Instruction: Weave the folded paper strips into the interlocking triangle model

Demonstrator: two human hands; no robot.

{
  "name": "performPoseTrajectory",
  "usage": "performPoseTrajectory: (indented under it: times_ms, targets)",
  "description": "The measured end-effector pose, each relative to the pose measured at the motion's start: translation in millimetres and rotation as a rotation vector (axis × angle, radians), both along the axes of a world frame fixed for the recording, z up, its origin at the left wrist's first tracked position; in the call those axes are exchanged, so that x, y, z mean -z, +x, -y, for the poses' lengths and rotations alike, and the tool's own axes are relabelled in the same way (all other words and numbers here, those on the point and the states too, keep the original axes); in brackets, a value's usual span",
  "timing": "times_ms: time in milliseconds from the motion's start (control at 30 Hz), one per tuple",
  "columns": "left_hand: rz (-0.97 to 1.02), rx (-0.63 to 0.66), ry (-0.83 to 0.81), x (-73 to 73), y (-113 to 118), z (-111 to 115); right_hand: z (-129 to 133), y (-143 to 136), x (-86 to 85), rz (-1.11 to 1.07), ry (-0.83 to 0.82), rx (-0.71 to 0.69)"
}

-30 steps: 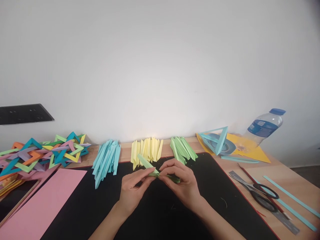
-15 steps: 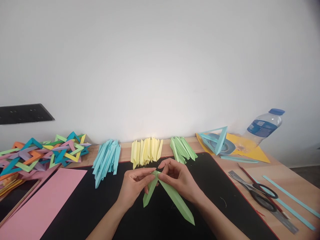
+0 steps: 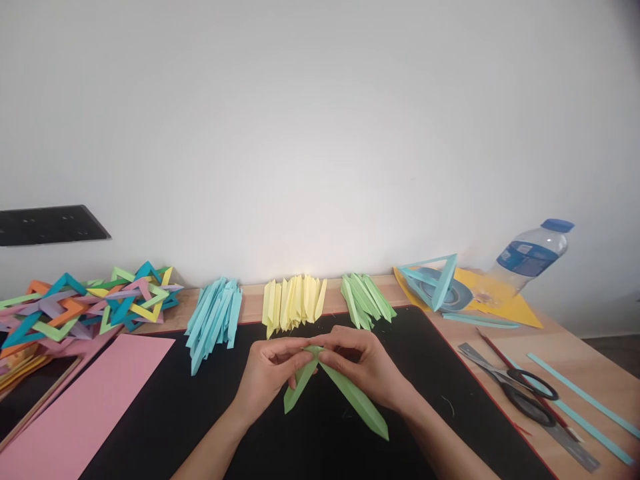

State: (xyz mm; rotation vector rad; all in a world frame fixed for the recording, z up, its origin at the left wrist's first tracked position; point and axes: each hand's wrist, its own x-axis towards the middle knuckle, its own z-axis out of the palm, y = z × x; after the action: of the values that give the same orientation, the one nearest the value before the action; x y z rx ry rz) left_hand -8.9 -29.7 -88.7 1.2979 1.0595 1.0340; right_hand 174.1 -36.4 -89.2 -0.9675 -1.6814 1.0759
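Note:
A green folded paper strip (image 3: 356,399) is held over the black mat, bent at its top into an upside-down V. My left hand (image 3: 273,375) pinches it near the bend on the left, thumb and fingers together. My right hand (image 3: 363,363) grips the right side of the same bend, its forefinger and thumb closed on the paper. Both sets of fingertips nearly meet at the top. The two arms of the strip hang down and outward. Beyond my hands lie piles of blue strips (image 3: 215,320), yellow strips (image 3: 295,303) and green strips (image 3: 367,300).
Interlocked coloured paper shapes (image 3: 90,303) and a pink sheet (image 3: 100,400) lie left. On the right are scissors (image 3: 525,393), a metal ruler (image 3: 575,450), blue strips (image 3: 583,393), a roll of tape (image 3: 457,295), yellow paper (image 3: 517,308) and a bottle (image 3: 533,257).
My right forefinger has come down onto the bend beside the left fingertips. The right arm of the green strip has risen slightly.

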Motion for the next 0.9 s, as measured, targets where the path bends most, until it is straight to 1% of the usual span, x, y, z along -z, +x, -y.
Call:
performPoseTrajectory:
  times_ms: [100,167,433,500,667,733,833,900]
  targets:
    - [-0.014,0.021,0.0,0.5,0.5,-0.4,-0.4,3.4,-1.0,0.025,0.007,-0.043]
    - [-0.027,0.026,0.009,1.2,0.7,-0.9,-0.5,4.1,-1.0,0.031,0.008,-0.044]
    - [-0.013,-0.016,-0.003,0.0,1.7,-0.6,1.1,-2.9,2.6,0.002,0.036,0.07]
    - [-0.023,-0.022,-0.001,-0.6,1.7,-0.3,1.5,-3.6,3.7,0.022,0.071,0.089]
    - [-0.059,-0.025,0.011,1.2,1.3,-0.8,2.2,-2.9,4.8,0.13,0.221,0.115]
    - [-0.082,-0.02,0.033,2.7,1.0,-0.9,2.5,-2.8,3.5,0.131,0.213,0.114]
    - [-0.122,-0.015,0.084,3.7,0.4,-0.4,3.0,-3.0,1.0,0.1,0.142,0.118]
    - [-0.135,-0.004,0.1,3.5,-0.2,0.0,3.4,-2.7,-0.2,0.094,0.139,0.112]
